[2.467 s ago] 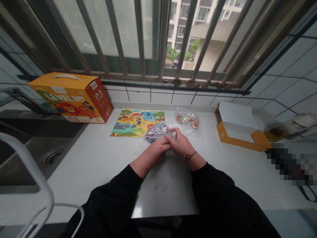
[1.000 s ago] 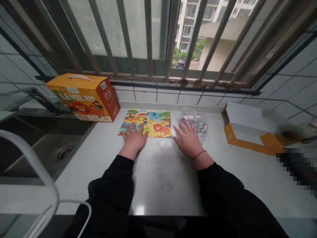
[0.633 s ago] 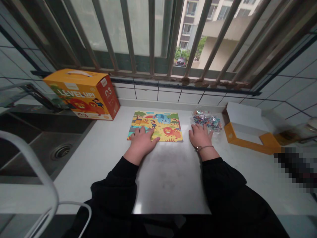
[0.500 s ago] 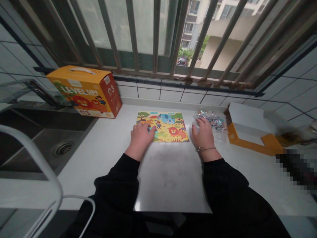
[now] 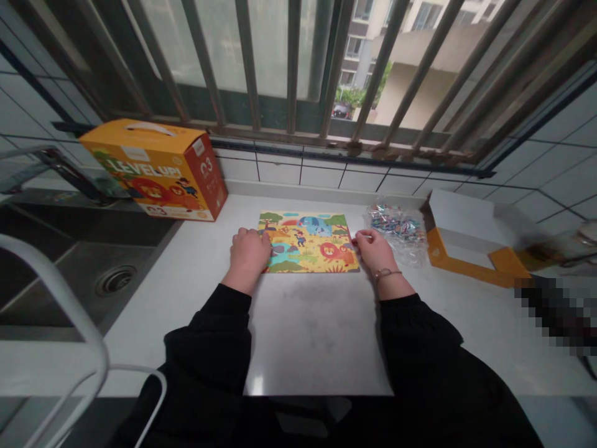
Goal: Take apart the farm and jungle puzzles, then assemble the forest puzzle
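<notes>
A colourful animal picture card [image 5: 310,249], with lions, an elephant and trees printed on it, lies flat at the far end of a grey glossy sheet [image 5: 317,336]. My left hand [image 5: 248,254] grips its left edge, fingers curled and thumb on the border. At the right edge, my right hand [image 5: 375,250] pinches the card between thumb and fingers. Just beyond my right hand sits a clear plastic bag [image 5: 396,225] of many small coloured pieces.
An orange carton with a handle [image 5: 158,171] stands at the back left, beside a sink [image 5: 60,274]. An open white-and-orange box [image 5: 466,261] lies at the right. A white curved tube [image 5: 69,298] rises at the front left. Window bars line the back.
My left hand has moved left off the card's face to its left edge. My right hand has come from beside the plastic bag onto the card's right edge.
</notes>
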